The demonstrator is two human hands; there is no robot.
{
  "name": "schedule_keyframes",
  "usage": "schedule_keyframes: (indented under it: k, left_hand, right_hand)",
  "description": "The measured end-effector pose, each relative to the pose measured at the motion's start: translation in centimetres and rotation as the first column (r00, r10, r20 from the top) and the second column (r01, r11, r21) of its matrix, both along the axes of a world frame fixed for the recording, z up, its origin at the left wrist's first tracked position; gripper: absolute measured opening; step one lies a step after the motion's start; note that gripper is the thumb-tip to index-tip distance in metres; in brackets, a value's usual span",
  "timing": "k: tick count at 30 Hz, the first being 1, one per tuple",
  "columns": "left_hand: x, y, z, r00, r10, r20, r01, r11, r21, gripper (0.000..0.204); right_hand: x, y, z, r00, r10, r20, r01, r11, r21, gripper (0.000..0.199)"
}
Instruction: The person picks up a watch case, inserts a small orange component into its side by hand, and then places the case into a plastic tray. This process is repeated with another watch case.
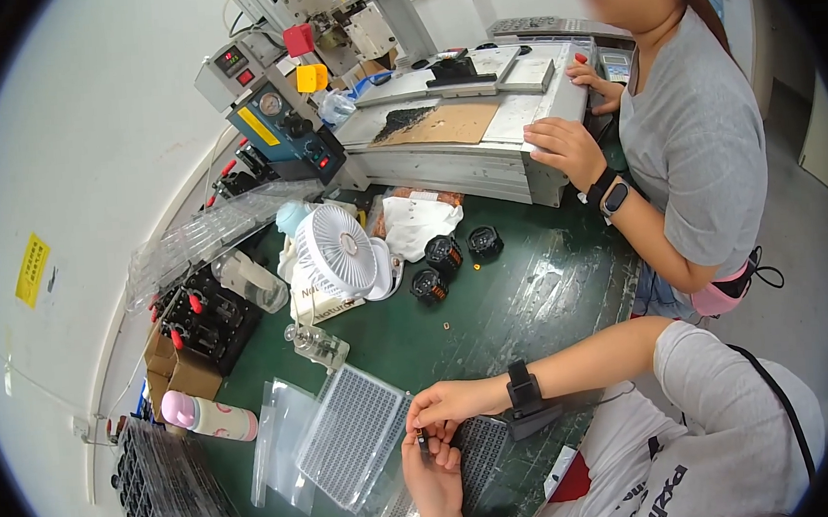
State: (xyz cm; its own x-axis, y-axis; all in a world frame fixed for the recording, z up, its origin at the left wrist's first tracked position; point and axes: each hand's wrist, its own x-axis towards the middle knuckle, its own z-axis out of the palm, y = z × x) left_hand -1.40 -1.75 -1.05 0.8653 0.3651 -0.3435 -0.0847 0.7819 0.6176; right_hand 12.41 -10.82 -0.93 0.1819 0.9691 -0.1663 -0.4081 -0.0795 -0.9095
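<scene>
My left hand [433, 478] is palm up, its fingers curled around a small dark piece [423, 440], too small to make out exactly. From above, my right hand [455, 402] reaches in with thumb and fingers pinched at the same piece, so both hands touch it. Under and beside my hands lies a tray with a dark grid of small cells [483, 446]. Left of them, a pale tray with a fine grid of small parts [354, 431] rests on clear plastic sheets [287, 440].
On the green table [533, 317] stand a white fan [337, 249], several black round watch-like cases [442, 254], a glass bottle [317, 344] and a pink-capped bottle [212, 414]. Stacked black trays [171, 496] fill the near left. A co-worker [694, 143] stands at a machine [462, 121].
</scene>
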Motion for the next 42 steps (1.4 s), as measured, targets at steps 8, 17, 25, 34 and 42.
schedule_keyframes:
  k: [8, 17, 25, 34, 42]
  left_hand:
    - [0.25, -0.44, 0.62, 1.0, -0.005, -0.018, 0.006, 0.999, 0.04, 0.024]
    - [0.05, -0.15, 0.41, 1.0, 0.005, -0.002, -0.005, 1.0, -0.017, 0.019]
    - [0.17, -0.38, 0.74, 1.0, -0.011, -0.021, 0.012, 0.999, 0.05, 0.023]
    - [0.23, -0.42, 0.81, 1.0, -0.006, -0.029, 0.007, 0.999, 0.042, 0.023]
    - [0.21, -0.5, 0.93, 0.999, 0.006, -0.045, -0.003, 0.999, 0.053, 0.021]
  right_hand:
    - [0.07, -0.02, -0.24, 0.999, -0.029, -0.021, 0.029, 1.0, -0.001, 0.025]
    - [0.0, -0.02, 0.01, 1.0, -0.02, -0.013, 0.02, 1.0, -0.001, 0.025]
    - [0.11, 0.07, -0.31, 1.0, -0.02, -0.011, 0.02, 1.0, 0.001, 0.025]
    - [0.05, 0.1, -0.26, 1.0, -0.026, -0.005, 0.026, 1.0, -0.002, 0.026]
    - [-0.02, -0.02, -0.09, 1.0, -0.028, -0.004, 0.028, 1.0, 0.009, 0.026]
